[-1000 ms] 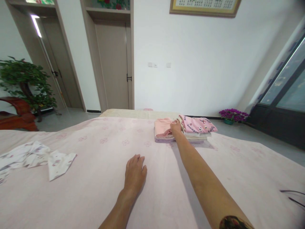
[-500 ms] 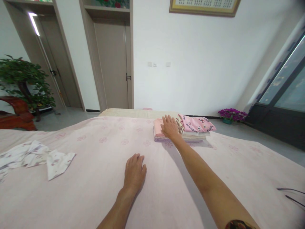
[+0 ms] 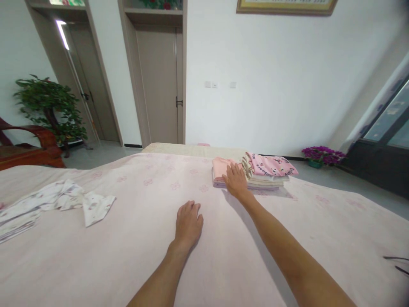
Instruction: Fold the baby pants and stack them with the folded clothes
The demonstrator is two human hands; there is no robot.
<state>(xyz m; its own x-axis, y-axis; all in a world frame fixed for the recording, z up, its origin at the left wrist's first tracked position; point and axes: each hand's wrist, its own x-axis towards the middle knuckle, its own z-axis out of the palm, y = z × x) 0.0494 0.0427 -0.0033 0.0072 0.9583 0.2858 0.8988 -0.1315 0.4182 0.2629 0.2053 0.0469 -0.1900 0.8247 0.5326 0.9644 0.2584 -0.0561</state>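
My right hand (image 3: pixel 235 181) reaches forward with its fingers stretched over the near side of a stack of folded clothes. Its fingers lie against a folded peach-coloured cloth (image 3: pixel 221 167) on the stack's left part. On the right part sits a pink folded garment (image 3: pixel 271 165) with dark lettering, above white and cream layers. My left hand (image 3: pixel 189 224) rests on the pale pink flowered sheet (image 3: pixel 143 238), palm down, fingers extended and slightly bent, holding nothing. Farther left, a crumpled white patterned garment (image 3: pixel 68 198) lies on the sheet.
Thin dark strips, perhaps eyeglass temples (image 3: pixel 396 258), lie at the right edge. Beyond the bed stand a door (image 3: pixel 159 85), purple flowers in a pot (image 3: pixel 322 155), a green plant (image 3: pixel 49 106) and a red-brown wooden chair (image 3: pixel 47 143).
The view has turned left, so everything sits farther right. My right hand has drawn back slightly, uncovering more of the peach cloth. The left hand stays on the sheet.
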